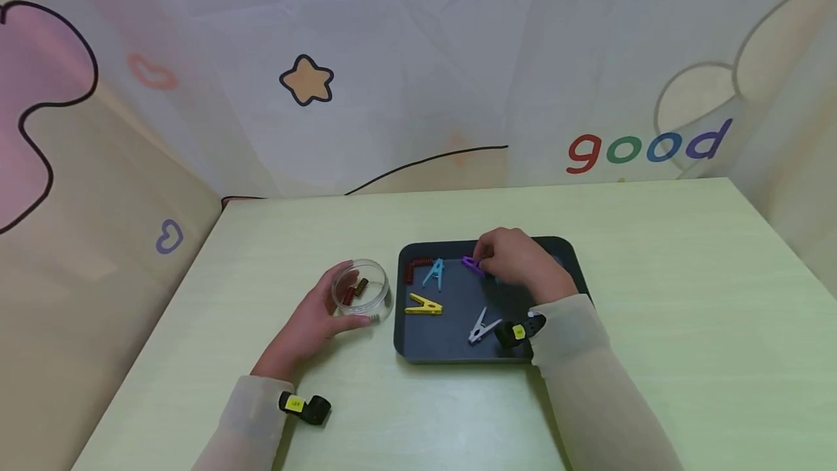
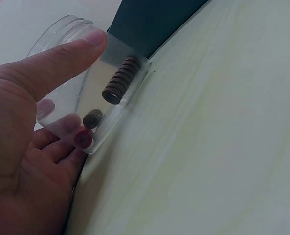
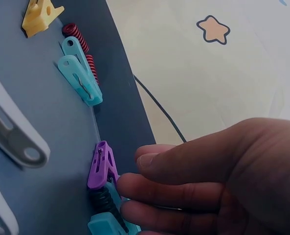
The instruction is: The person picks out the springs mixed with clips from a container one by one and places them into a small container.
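Observation:
My left hand (image 1: 317,322) grips a clear round plastic jar (image 1: 381,307), thumb on the near side and fingers round the far side. Inside lie a few coil springs; one brownish-red spring (image 2: 121,81) shows at the wall. Over the far part of the tray, my right hand (image 1: 519,262) reaches down with fingertips at a purple clothespin (image 3: 102,165). Thumb and index finger stand slightly apart, nothing visibly between them. A dark coil spring (image 3: 104,201) lies just below the purple clothespin, beside a light-blue clothespin (image 3: 107,224), both partly hidden by the fingers in the head view.
The dark grey tray (image 1: 451,352) stands right of the jar. It also holds another blue clothespin (image 1: 434,275), a yellow clothespin (image 1: 423,304), a white clothespin (image 1: 482,327) and red springs (image 1: 409,272) in the far left corner. A printed curtain (image 1: 418,78) hangs behind the table.

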Action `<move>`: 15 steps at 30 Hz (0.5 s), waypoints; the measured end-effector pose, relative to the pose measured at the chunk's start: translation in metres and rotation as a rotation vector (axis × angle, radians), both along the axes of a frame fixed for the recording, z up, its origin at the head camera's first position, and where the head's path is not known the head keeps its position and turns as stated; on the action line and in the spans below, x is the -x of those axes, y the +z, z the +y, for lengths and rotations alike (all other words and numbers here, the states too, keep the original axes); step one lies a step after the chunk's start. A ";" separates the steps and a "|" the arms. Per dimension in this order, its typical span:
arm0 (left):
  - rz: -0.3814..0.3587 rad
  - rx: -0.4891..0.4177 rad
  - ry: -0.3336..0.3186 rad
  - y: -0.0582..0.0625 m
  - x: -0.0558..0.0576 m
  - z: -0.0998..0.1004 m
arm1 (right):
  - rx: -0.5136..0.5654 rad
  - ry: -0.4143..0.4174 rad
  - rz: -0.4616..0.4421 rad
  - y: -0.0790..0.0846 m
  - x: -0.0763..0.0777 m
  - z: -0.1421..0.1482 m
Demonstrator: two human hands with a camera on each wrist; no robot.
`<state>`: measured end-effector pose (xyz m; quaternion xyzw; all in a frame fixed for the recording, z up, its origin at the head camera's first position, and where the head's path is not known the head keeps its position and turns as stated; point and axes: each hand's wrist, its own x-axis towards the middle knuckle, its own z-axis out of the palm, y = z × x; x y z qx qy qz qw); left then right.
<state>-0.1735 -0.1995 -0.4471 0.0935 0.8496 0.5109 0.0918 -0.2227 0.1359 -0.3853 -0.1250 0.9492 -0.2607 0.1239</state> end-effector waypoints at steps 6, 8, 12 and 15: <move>0.002 0.003 -0.004 0.000 -0.001 -0.001 | -0.019 0.016 0.019 -0.001 0.000 0.000; 0.003 0.000 -0.005 0.000 -0.001 -0.001 | -0.023 0.016 0.024 -0.001 0.001 0.000; 0.006 -0.005 -0.006 0.000 -0.001 0.000 | -0.021 -0.002 0.014 -0.001 0.000 0.001; 0.006 -0.005 -0.007 0.000 0.000 0.000 | -0.018 -0.015 0.013 -0.002 0.000 0.002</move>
